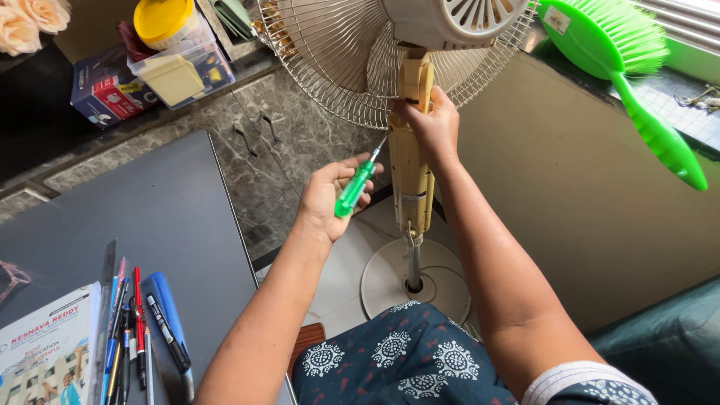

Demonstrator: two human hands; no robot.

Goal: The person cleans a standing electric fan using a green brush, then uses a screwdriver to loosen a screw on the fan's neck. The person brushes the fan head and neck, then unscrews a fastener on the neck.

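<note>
On the left, over the dark grey worktop (165, 210), your left hand (330, 196) is curled tight around the translucent green plastic handle of a small screwdriver (355, 187), tip aimed up at the fan's neck. It looks light and smooth, so hold the handle mid-length. Rightwards, your right hand (431, 124) is clamped around the cream plastic column of the pedestal fan (411, 150), just under the wire guard (330, 82). That column seems stiff but top-heavy; steady it high.

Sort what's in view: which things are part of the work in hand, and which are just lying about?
In use: fan, held by right hand; screwdriver, in left hand.
Lying about: brush, pens, booklet, boxes, flowers.
</note>
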